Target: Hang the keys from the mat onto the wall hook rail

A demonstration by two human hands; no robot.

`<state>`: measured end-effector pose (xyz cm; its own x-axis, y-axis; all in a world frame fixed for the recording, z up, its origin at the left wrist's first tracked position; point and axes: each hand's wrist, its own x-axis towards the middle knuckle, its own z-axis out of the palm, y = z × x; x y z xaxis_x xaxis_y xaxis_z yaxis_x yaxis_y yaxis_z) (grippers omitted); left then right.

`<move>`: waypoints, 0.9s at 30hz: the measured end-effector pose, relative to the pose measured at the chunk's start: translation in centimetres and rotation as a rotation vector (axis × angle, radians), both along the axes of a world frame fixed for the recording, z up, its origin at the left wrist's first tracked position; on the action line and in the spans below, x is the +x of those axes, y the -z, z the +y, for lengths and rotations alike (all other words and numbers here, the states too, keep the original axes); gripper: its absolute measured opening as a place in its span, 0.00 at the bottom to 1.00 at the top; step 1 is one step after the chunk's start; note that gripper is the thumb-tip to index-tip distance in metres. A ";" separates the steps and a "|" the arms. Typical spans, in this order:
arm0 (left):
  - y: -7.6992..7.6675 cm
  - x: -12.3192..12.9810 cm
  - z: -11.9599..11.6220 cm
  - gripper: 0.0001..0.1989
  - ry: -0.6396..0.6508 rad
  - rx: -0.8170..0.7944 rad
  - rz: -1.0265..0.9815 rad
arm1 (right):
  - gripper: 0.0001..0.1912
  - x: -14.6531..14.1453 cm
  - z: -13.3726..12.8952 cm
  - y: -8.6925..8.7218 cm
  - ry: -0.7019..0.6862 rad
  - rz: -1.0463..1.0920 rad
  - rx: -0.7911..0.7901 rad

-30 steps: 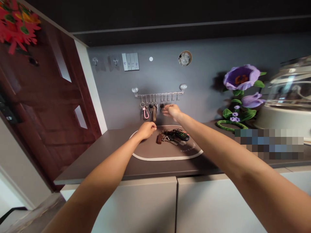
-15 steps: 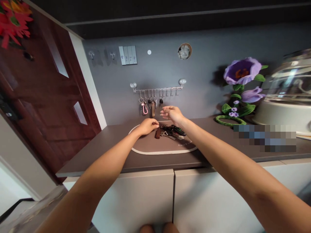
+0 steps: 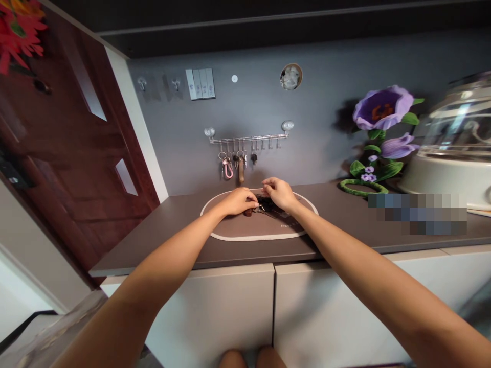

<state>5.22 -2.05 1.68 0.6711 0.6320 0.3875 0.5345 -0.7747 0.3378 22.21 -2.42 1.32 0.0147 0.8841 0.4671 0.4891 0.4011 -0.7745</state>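
Observation:
A heap of keys [image 3: 264, 207] lies on a brown mat [image 3: 245, 236] with a pale rim. My left hand [image 3: 241, 201] is over the heap's left side, its fingers pinched near a brown key fob [image 3: 248, 212]; what they grip is too small to tell. My right hand [image 3: 279, 194] covers the heap's right part, fingers curled, their tips partly hidden. Above, a clear hook rail [image 3: 249, 138] on the grey wall carries several key sets, among them a pink carabiner [image 3: 228, 169], a brown strap [image 3: 241, 170] and a small black key [image 3: 254, 158].
Purple artificial flowers [image 3: 383, 110] on a green ring stand to the right, beside a white appliance [image 3: 445, 179] with a clear dome. A dark shelf [image 3: 268, 30] overhangs the counter [image 3: 172, 230]. At the left is a red-brown door [image 3: 88, 168].
My right hand has moved down from near the hanging black key to the heap. My left hand has shifted right onto the heap's left side. The view has tilted slightly.

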 end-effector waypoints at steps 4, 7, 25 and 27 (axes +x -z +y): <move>0.2 0.3 -0.1 0.09 0.008 0.066 0.037 | 0.13 0.0 0.0 0.0 0.067 -0.231 0.083; 0.3 0.5 -0.1 0.09 0.003 0.055 0.052 | 0.15 -0.1 0.0 0.0 0.077 -0.299 0.102; -0.2 -0.6 0.8 0.11 -0.109 0.132 0.155 | 0.16 -0.4 1.0 0.2 0.104 -0.327 0.094; -0.2 -0.8 1.2 0.10 -0.106 0.144 0.143 | 0.15 -0.4 0.9 0.2 0.109 -0.329 0.095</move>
<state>4.44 -0.81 1.87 0.6583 0.6471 0.3846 0.6501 -0.7463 0.1427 21.80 -1.51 1.16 -0.0580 0.8382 0.5423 0.7503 0.3950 -0.5302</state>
